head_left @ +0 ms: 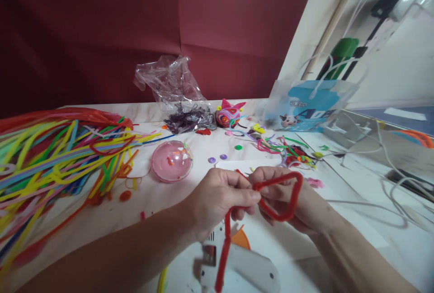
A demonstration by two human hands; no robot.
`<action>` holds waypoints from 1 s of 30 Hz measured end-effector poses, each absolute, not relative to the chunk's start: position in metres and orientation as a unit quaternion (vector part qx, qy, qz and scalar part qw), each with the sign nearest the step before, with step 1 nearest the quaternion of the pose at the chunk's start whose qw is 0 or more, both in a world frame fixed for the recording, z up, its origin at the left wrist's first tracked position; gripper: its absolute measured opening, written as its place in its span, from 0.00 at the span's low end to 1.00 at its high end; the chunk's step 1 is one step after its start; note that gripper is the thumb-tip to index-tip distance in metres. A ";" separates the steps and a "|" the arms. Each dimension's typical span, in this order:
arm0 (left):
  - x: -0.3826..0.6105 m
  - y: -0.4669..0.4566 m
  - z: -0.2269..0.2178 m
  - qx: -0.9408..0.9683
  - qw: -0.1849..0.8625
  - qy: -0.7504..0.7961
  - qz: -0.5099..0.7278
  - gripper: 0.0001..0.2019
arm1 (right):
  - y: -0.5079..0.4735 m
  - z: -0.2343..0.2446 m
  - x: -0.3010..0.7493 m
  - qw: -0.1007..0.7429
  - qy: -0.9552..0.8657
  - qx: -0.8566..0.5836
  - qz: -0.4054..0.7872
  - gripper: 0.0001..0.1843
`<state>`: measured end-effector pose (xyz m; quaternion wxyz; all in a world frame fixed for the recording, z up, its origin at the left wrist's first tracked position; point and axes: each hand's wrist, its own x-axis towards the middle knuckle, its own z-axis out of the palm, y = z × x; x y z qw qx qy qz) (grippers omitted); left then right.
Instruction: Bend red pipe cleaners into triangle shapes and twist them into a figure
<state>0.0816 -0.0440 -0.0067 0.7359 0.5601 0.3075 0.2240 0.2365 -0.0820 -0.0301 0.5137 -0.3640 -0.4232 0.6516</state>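
Observation:
A fuzzy red pipe cleaner point(293, 198) is bent into an angular loop, with a straight tail hanging down toward the table. My left hand point(222, 198) pinches it where the loop closes, thumb and index finger pressed together. My right hand point(285, 198) meets the left at that same spot, its fingers curled behind the loop and gripping the pipe cleaner. Some of the right fingertips are hidden. Below the hands lies a white glue gun point(252, 268) with an orange trigger point(240, 239), partly covered by the tail.
Many coloured pipe cleaners point(68, 162) are heaped at the left. A pink bowl point(169, 164) holds small scraps. Behind stand a clear plastic bag point(172, 80), a pink decorated ball point(228, 115) and a blue-white bag point(308, 105). Scraps and a white cable point(383, 148) lie at right.

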 end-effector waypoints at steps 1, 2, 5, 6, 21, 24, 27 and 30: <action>0.082 -0.045 -0.008 0.579 0.713 0.311 0.243 0.07 | -0.082 -0.029 0.236 0.508 -0.410 -0.369 0.662 0.09; 0.082 -0.046 -0.009 0.600 0.687 0.315 0.260 0.06 | -0.081 -0.029 0.236 0.499 -0.394 -0.372 0.676 0.09; 0.083 -0.047 -0.013 0.656 0.617 0.319 0.295 0.06 | -0.080 -0.028 0.237 0.462 -0.359 -0.374 0.719 0.06; 0.083 -0.047 -0.014 0.669 0.603 0.316 0.297 0.06 | -0.080 -0.028 0.237 0.457 -0.354 -0.374 0.726 0.05; 0.084 -0.044 -0.010 0.598 0.676 0.339 0.265 0.07 | -0.080 -0.028 0.230 0.532 -0.349 -0.415 0.651 0.07; 0.083 -0.043 -0.010 0.529 0.752 0.335 0.205 0.06 | -0.079 -0.028 0.240 0.471 -0.379 -0.408 0.684 0.07; 0.083 -0.042 -0.012 0.483 0.801 0.331 0.127 0.07 | -0.079 -0.028 0.250 0.398 -0.427 -0.372 0.721 0.09; 0.084 -0.043 -0.012 0.478 0.812 0.323 0.086 0.07 | -0.080 -0.028 0.253 0.369 -0.452 -0.348 0.734 0.09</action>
